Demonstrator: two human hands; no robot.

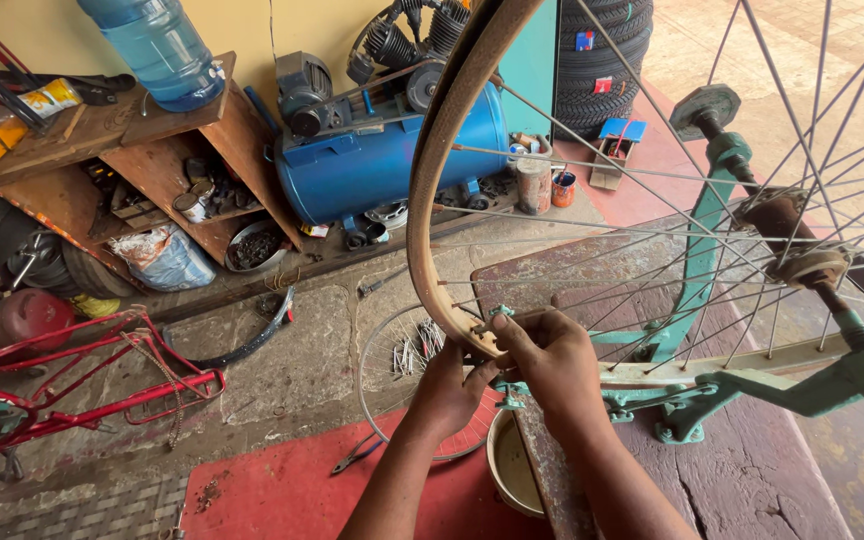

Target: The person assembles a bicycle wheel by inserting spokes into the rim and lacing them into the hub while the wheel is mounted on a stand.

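While the red frame (72,385) lies on its side at the lower left of the frame, out of your way, the shelf (152,150) in the upper left keeps small parts within reach, with a water bottle (157,45) standing on top of it. Right of that, upper centre, the blue compressor (382,150) sits against the wall, and a spare wheel (402,375) lies flat on the floor just below your hands, apparently set aside.

Your left hand (447,390), low centre, comes up from beneath the rim (442,170); its fingers are curled shut against the underside, seemingly steadying it so it cannot swing. Whether they pinch a nipple or only the rim itself, I cannot tell. Your right hand (552,355), just beside and touching the left, closes its fingertips on the same spot, thumb and forefinger pinched together on something small at the spoke end, hidden by the knuckles.

The rim stands upright, arcing from the top centre down to your hands, because its axle is held in the green stand (692,290) on the bench (752,470) at right; that lets it turn freely. The hub (797,265) sits at the right edge, and tyres (602,60) are stacked in the upper right.
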